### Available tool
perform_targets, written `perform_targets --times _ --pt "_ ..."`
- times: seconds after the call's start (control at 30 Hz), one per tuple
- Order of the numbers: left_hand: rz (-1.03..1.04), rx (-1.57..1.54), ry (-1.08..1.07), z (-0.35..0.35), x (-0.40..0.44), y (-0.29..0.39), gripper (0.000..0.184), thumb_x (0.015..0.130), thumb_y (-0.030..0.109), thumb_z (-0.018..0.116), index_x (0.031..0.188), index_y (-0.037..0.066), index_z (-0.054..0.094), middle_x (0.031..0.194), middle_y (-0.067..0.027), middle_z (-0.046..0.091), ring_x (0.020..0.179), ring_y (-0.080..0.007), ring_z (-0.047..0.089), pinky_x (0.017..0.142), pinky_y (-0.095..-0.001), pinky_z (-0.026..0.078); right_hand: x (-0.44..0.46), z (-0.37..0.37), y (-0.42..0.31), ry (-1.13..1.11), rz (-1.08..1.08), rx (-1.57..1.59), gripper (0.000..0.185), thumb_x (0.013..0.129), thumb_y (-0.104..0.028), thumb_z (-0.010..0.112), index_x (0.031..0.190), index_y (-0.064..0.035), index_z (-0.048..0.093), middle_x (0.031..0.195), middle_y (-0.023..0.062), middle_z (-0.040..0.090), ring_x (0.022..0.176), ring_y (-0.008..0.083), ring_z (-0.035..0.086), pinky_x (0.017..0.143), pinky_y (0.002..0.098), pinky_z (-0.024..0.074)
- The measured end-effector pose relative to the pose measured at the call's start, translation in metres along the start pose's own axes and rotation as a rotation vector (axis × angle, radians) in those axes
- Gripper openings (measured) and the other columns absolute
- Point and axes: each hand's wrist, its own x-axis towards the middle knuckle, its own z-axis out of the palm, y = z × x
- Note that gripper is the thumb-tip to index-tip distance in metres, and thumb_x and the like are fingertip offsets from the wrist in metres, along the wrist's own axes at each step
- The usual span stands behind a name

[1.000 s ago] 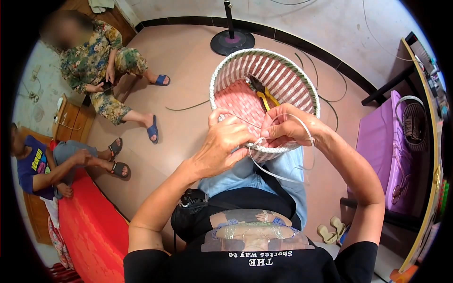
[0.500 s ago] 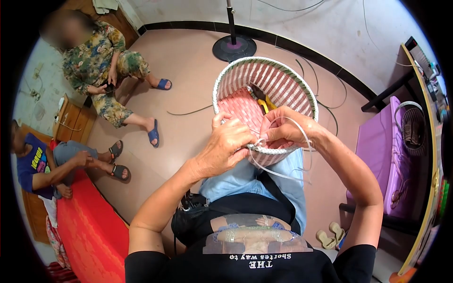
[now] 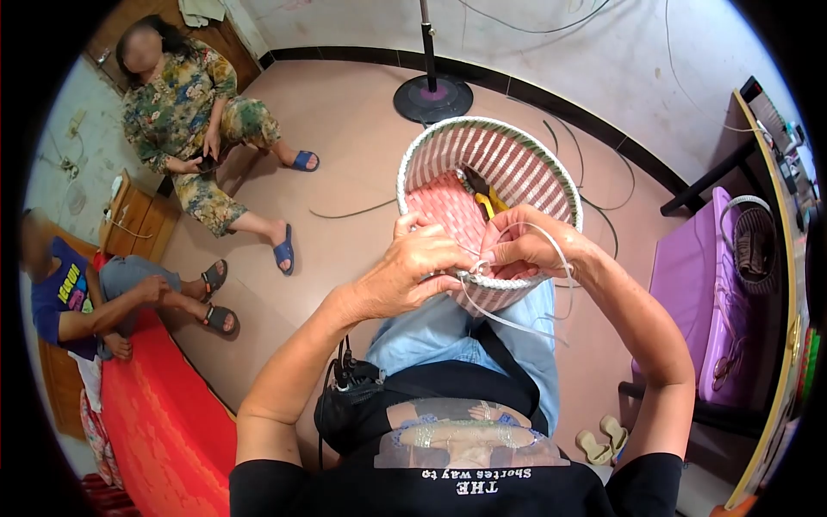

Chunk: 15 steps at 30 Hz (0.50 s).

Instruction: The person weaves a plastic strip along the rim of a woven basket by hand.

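Note:
A round woven basket (image 3: 517, 159) with brown-and-white striped walls and a pink bottom rests on my lap, its mouth tilted toward me. My left hand (image 3: 409, 263) grips the near rim, fingers inside and thumb outside. Just right of it, my right hand (image 3: 525, 246) pinches a thin white plastic strip (image 3: 556, 246) at the rim. The strip loops over my right hand, and a loose end trails below the rim. Yellow-handled pliers (image 3: 485, 203) lie inside the basket, partly hidden behind my right hand.
Two people sit at the left, one by a red-covered surface (image 3: 159, 414). A black stand base (image 3: 433, 99) is beyond the basket. Dark strips lie on the floor behind it. On the right are a purple bin (image 3: 685, 276), a smaller basket (image 3: 754, 241) and a desk.
The basket and surroundings sit slightly lower in the view. Both hands stay at the same spot on the rim, and the strip's loop has shifted a little.

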Motion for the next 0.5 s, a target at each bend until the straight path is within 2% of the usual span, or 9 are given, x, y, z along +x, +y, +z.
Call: perform_targets --times 0.1,0.23,0.33,0.5 --pt "-0.003 -0.014 -0.010 -0.001 0.001 -0.002 0.022 0.082 0.018 0.070 0.104 0.014 0.068 0.088 -0.0007 0.063 0.091 -0.0176 0.057 0.100 -0.0414 0.024 -0.001 0.000 -0.001 0.013 -0.012 0.003 0.007 0.086 -0.002 0.068 0.089 0.0004 0.062 0.080 0.0097 0.070 0.062 0.0106 0.066 0.045 0.0157 0.0464" --pt "-0.048 -0.008 -0.016 0.001 0.002 -0.001 0.017 0.083 0.021 0.071 0.099 0.014 0.069 0.092 0.0027 0.066 0.095 -0.0141 0.058 0.100 -0.0386 0.024 0.000 -0.003 0.002 0.011 -0.008 -0.019 0.007 0.086 -0.002 0.068 0.089 0.0009 0.062 0.081 0.0095 0.070 0.065 0.0118 0.067 0.052 0.0179 0.0514" --pt "-0.078 -0.038 0.033 0.005 0.004 0.003 0.016 0.082 0.018 0.070 0.098 0.013 0.070 0.087 0.0007 0.065 0.091 -0.0167 0.056 0.099 -0.0414 0.024 0.000 -0.006 0.002 -0.006 -0.018 -0.009 0.006 0.087 -0.002 0.068 0.089 0.0012 0.063 0.082 0.0091 0.070 0.069 0.0124 0.068 0.059 0.0200 0.0547" --pt "-0.140 -0.061 0.072 0.009 0.011 0.016 0.011 0.082 0.019 0.072 0.090 0.012 0.070 0.085 0.0031 0.066 0.090 -0.0141 0.057 0.100 -0.0385 0.023 -0.004 -0.013 -0.001 -0.072 -0.046 0.027 0.006 0.087 -0.002 0.067 0.090 0.0016 0.064 0.082 0.0081 0.070 0.073 0.0117 0.068 0.064 0.0201 0.0557"
